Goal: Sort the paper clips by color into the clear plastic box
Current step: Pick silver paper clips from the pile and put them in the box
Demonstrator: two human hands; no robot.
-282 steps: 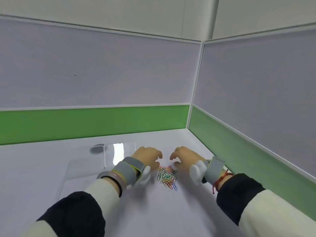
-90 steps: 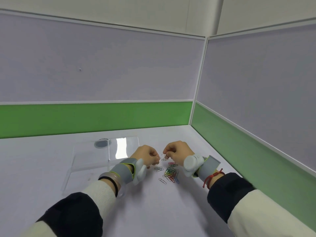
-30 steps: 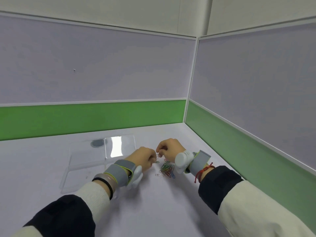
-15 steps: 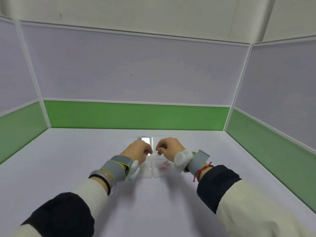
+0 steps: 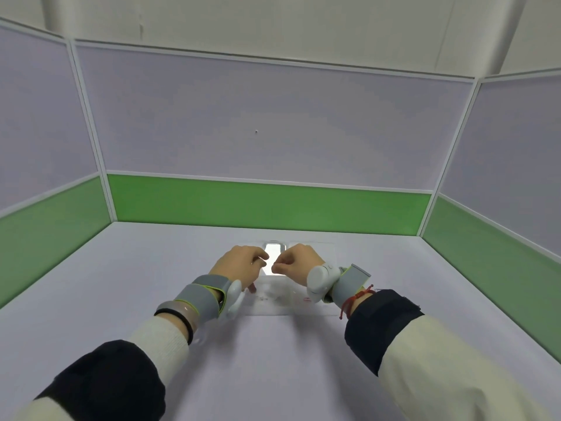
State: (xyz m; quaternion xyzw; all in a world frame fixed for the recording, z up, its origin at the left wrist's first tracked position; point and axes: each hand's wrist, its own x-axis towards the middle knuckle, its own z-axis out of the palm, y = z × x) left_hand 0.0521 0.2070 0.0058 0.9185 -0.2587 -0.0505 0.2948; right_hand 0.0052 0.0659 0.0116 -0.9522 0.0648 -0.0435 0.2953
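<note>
Your left hand (image 5: 241,265) and right hand (image 5: 299,262) hang close together, knuckles up, directly over the shallow clear plastic box (image 5: 282,312). The box lies flat on the white table (image 5: 151,268), in front of you.

Both hands have the fingers curled in, and the thumb and forefinger tips of each meet in a narrow pinch. Whether either pinch holds a paper clip cannot be told; nothing that small shows at the fingertips.

Holding them above the box suits a drop rather than a pick. A clip released from there falls inside the walls instead of skating off across the table.

Contents noted:
- one small red paper clip (image 5: 306,299) lies in the right part of the box, below your right wrist;
- a few pale, silvery paper clips (image 5: 263,298) lie in the left part, near your left thumb.

The two colours lie apart, which agrees with sorting by colour. A dividing wall between them is faint, and I judge it present rather than see it. The unsorted clips are not in view, so progress cannot be rated beyond early.
</note>
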